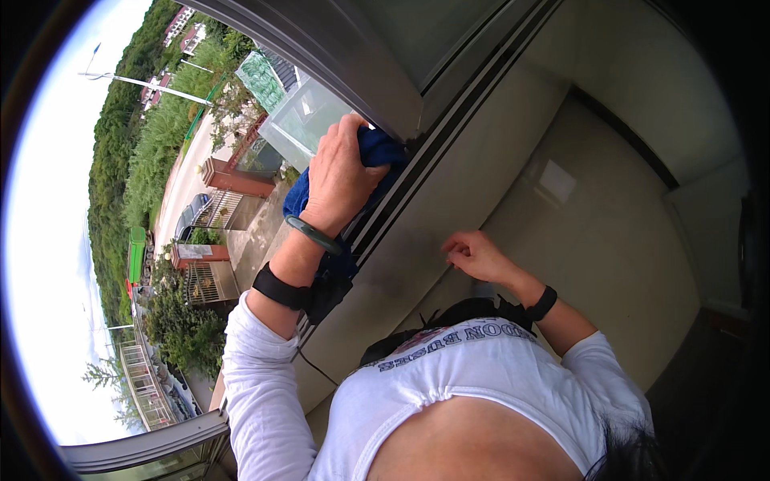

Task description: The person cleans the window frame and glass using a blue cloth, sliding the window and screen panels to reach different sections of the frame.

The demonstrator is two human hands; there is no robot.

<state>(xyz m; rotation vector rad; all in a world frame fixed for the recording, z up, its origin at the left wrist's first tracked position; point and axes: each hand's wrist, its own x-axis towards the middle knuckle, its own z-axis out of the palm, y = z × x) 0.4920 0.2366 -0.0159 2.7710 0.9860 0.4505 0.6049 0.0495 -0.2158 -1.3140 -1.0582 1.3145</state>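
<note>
My left hand (340, 174), with a green bangle and a black band on its wrist, grips a bunched dark blue cloth (380, 146). The cloth lies against the lower corner of a grey metal window sash (385, 90), by the dark grooves of the sliding window track (445, 129). Part of the cloth is hidden under my palm, and more of it shows beside my wrist. Lower right, my right hand (478, 255) hangs in the air in front of my body, its fingers loosely curled and empty, with a black band on that wrist.
Just outside the window is a translucent plastic bin (301, 123). Further out are a gate (222, 207), brick pillars, a parked car and a road below. A pale wall (415, 222) runs under the track down to a glossy floor (595, 240). Another window frame (150, 442) crosses the lower left.
</note>
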